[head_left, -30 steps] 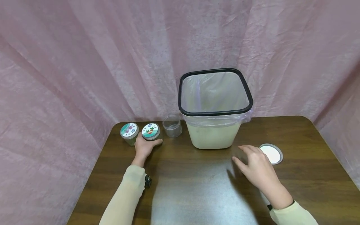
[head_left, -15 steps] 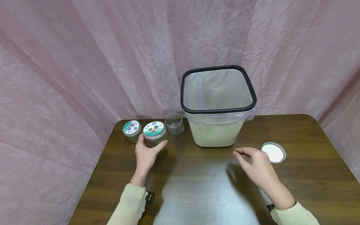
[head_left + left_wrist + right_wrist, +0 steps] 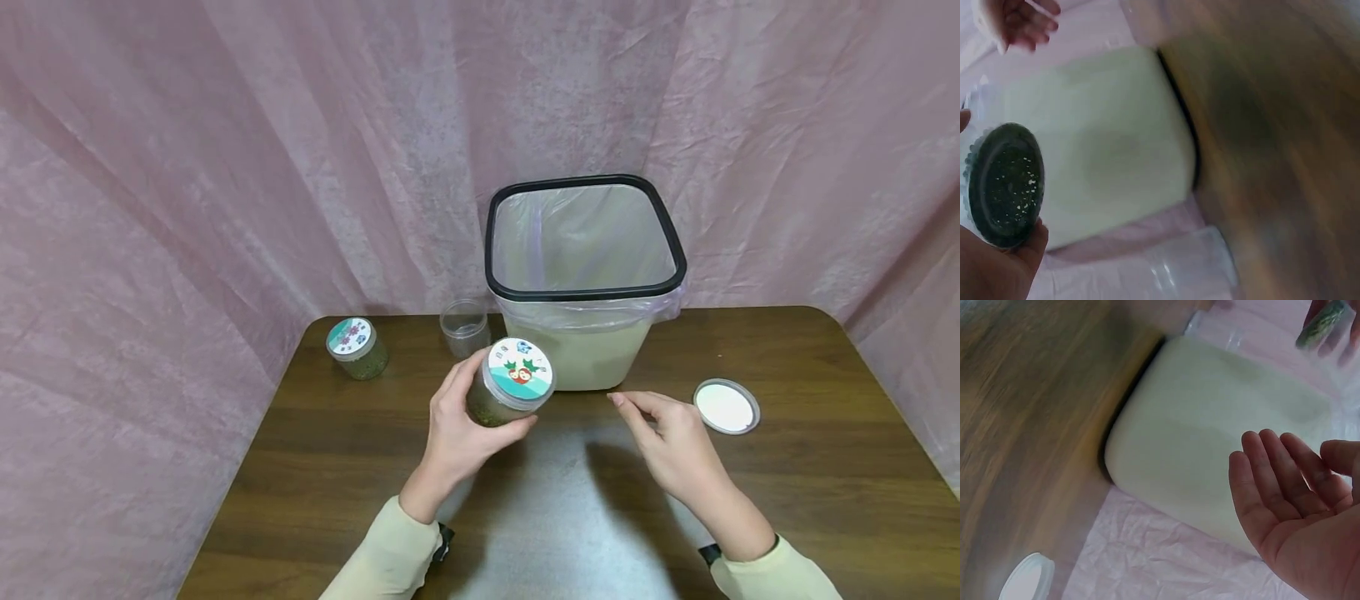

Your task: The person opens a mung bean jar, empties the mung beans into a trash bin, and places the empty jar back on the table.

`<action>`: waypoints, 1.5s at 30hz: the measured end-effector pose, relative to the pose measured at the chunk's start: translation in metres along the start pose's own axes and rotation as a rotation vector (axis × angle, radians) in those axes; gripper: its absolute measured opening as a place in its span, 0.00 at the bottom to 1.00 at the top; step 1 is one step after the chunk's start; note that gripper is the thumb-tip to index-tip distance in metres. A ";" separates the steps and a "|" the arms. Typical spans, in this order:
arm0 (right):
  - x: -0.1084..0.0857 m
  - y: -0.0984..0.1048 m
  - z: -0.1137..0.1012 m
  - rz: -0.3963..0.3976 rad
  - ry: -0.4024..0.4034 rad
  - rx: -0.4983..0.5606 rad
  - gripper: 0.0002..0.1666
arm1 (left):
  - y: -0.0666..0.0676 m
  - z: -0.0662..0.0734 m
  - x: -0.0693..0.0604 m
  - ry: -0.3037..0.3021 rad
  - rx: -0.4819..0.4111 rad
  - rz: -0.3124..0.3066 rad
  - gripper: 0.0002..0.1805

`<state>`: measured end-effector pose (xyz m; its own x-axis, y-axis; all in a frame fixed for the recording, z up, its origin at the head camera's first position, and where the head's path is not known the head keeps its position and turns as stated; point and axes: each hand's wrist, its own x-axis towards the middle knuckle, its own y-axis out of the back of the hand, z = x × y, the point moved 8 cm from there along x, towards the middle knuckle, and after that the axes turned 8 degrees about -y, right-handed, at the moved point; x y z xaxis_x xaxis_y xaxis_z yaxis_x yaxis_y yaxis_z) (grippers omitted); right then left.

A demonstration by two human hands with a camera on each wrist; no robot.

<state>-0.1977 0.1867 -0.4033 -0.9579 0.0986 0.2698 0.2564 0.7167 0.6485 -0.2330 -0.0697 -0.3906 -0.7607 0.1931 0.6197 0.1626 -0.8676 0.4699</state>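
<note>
My left hand (image 3: pixel 454 433) grips a clear screw-top jar (image 3: pixel 504 398) with dark green contents, held above the table in front of the bin. Its lid (image 3: pixel 519 369) bears a white and teal label with a red fruit picture. In the left wrist view the jar's dark underside (image 3: pixel 1010 187) shows white specks. To the right, my right hand (image 3: pixel 678 446) hovers over the table, fingers loosely bent and nothing in them. The right wrist view shows its palm (image 3: pixel 1304 537) and relaxed fingers. A gap separates this hand from the jar.
A lined cream bin (image 3: pixel 573 354) with a black rim stands at the back. Beside it are an open clear container (image 3: pixel 465 329) and, farther left, a second labelled jar (image 3: pixel 358 350). An upturned lid (image 3: pixel 726 407) lies at right. Pink curtain (image 3: pixel 300 167) hangs behind.
My left hand has lifted the fruit-labelled jar from its spot next to the other jar and carried it right, toward the middle. My right hand's fingers have drawn closer together.
</note>
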 end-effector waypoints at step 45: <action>0.003 -0.018 -0.005 -0.160 -0.238 0.196 0.38 | -0.058 0.056 0.008 -0.393 0.255 -0.160 0.44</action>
<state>-0.2046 0.1706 -0.4108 -0.9932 0.1161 -0.0130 0.0930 0.8528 0.5138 -0.2130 0.0083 -0.3776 -0.5018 0.5157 0.6944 0.2488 -0.6828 0.6869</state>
